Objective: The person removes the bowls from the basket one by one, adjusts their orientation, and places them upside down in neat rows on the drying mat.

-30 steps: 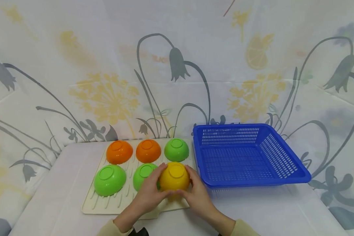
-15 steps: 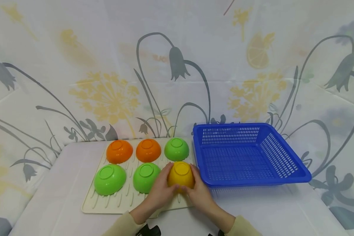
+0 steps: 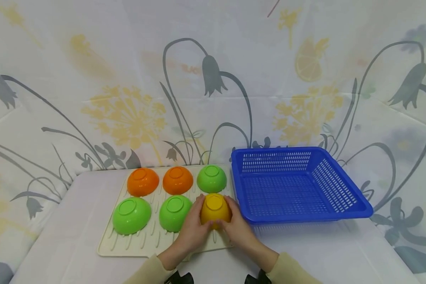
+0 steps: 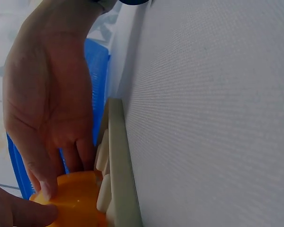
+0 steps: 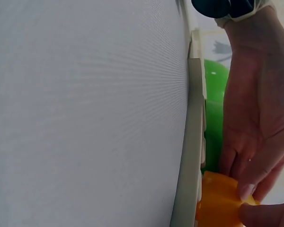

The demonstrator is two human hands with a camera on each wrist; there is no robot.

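Note:
In the head view, a yellow bowl (image 3: 215, 211) sits upside down at the front right of the cream ridged drying tray (image 3: 127, 249). My left hand (image 3: 194, 228) holds its left side and my right hand (image 3: 239, 227) its right side, with both thumbs at the front. Close up in the left wrist view, the right hand (image 4: 52, 94) and the left thumb meet on the bowl (image 4: 80, 198), right at the tray's ridges. The right wrist view has the left hand (image 5: 255, 104) curved round the bowl (image 5: 222, 201).
Upside down on the tray are two orange bowls (image 3: 143, 182) and, behind the yellow one, a green bowl (image 3: 212, 178). Two more green bowls (image 3: 132, 215) line the front row, the nearer one beside my left hand. A blue mesh basket (image 3: 305, 219) stands right of the tray.
Both hands have shifted the yellow bowl a little to the right, away from the neighbouring green bowl, which now shows fully. Over the last half second the hands have hardly moved.

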